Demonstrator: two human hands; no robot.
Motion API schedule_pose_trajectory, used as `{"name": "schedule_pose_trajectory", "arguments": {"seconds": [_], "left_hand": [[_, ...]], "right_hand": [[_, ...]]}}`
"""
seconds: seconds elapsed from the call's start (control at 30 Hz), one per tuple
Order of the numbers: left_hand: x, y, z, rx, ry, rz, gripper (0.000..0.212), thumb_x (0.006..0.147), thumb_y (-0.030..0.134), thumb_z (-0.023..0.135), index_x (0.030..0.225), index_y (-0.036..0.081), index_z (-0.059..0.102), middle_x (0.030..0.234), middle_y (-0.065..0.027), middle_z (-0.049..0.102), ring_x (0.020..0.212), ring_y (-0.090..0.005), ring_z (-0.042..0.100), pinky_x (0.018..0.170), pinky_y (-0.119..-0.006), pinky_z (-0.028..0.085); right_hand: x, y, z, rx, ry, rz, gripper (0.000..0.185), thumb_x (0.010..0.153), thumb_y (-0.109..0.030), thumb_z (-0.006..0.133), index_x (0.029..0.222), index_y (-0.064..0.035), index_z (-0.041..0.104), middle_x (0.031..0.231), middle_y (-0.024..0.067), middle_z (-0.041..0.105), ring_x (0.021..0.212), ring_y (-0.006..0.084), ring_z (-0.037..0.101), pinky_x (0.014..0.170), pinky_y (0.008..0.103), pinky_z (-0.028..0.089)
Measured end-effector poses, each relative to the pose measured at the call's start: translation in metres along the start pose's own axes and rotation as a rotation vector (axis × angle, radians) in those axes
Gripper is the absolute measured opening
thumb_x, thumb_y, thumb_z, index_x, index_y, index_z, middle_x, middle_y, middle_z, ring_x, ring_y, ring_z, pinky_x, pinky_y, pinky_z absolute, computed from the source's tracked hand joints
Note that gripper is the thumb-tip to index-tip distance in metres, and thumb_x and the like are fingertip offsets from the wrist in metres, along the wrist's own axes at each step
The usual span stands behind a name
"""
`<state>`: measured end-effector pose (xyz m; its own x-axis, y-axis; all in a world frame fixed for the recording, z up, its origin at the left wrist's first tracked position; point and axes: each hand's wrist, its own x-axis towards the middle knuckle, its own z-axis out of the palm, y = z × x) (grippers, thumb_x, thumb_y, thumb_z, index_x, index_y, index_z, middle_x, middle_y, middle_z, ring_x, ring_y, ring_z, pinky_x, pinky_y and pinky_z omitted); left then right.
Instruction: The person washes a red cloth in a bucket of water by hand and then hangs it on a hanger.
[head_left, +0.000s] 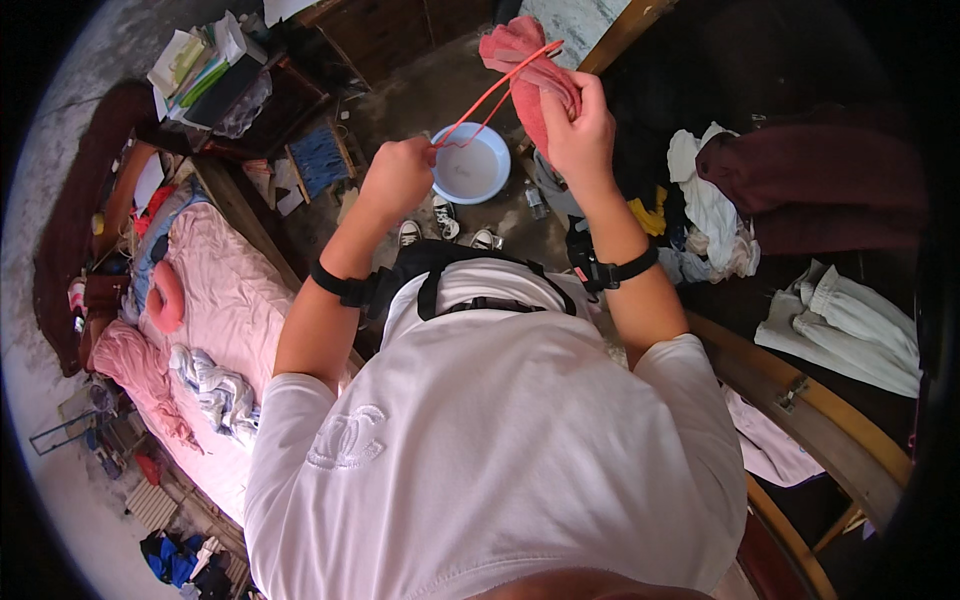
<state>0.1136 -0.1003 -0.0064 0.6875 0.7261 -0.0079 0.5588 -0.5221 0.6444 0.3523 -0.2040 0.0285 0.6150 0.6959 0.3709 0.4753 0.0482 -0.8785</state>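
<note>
My left hand (399, 180) is closed on one end of a red wire clothes hanger (487, 96), which stretches up and to the right. In my right hand (583, 127) is a bunched pinkish-red cloth (531, 79), its upper part lying against the far end of the hanger. Whether my right fingers also touch the hanger, I cannot tell. Below and between both hands, a light blue basin (471, 163) holding cloudy liquid stands on the floor.
Shoes (444, 217) and a plastic bottle (535, 199) are near the basin. On the left is a bed with a pink sheet (217, 262) and a neck pillow (165, 297). White garments (844, 319) and a dark red cloth (817, 184) lie in a wooden wardrobe or cabinet at right.
</note>
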Motion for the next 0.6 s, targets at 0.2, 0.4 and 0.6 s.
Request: {"name": "schedule_pose_trajectory", "arguments": {"seconds": [0.2, 0.4, 0.6], "left_hand": [[-0.005, 0.018, -0.005, -0.122, -0.028, -0.046, 0.017, 0.095, 0.012, 0.062, 0.093, -0.002, 0.073, 0.085, -0.0256, 0.072, 0.081, -0.0446, 0.07, 0.075, -0.047, 0.056], [-0.001, 0.016, -0.039, -0.613, 0.008, -0.223, 0.018, 0.106, 0.01, 0.058, 0.096, 0.0, 0.068, 0.08, 0.0024, 0.061, 0.068, -0.005, 0.05, 0.064, -0.023, 0.044], [-0.001, -0.009, -0.042, -0.477, 0.051, -0.252, 0.017, 0.106, 0.011, 0.059, 0.098, -0.001, 0.068, 0.083, 0.002, 0.062, 0.07, -0.005, 0.052, 0.063, -0.022, 0.044]], "right_hand": [[0.0, 0.016, 0.012, -0.215, -0.076, -0.07, 0.033, 0.094, -0.03, 0.073, 0.118, -0.0096, 0.063, 0.096, 0.0175, 0.076, 0.089, 0.04, 0.074, 0.076, 0.0461, 0.058], [-0.01, 0.072, -0.002, -0.539, -0.21, -0.014, 0.035, 0.095, -0.038, 0.07, 0.12, -0.0153, 0.061, 0.099, 0.0152, 0.076, 0.091, 0.0417, 0.072, 0.076, 0.0521, 0.057], [-0.012, 0.057, -0.011, -0.494, -0.378, -0.009, 0.032, 0.095, -0.031, 0.071, 0.121, -0.0165, 0.061, 0.104, 0.0144, 0.074, 0.095, 0.0399, 0.072, 0.077, 0.0485, 0.057]]}}
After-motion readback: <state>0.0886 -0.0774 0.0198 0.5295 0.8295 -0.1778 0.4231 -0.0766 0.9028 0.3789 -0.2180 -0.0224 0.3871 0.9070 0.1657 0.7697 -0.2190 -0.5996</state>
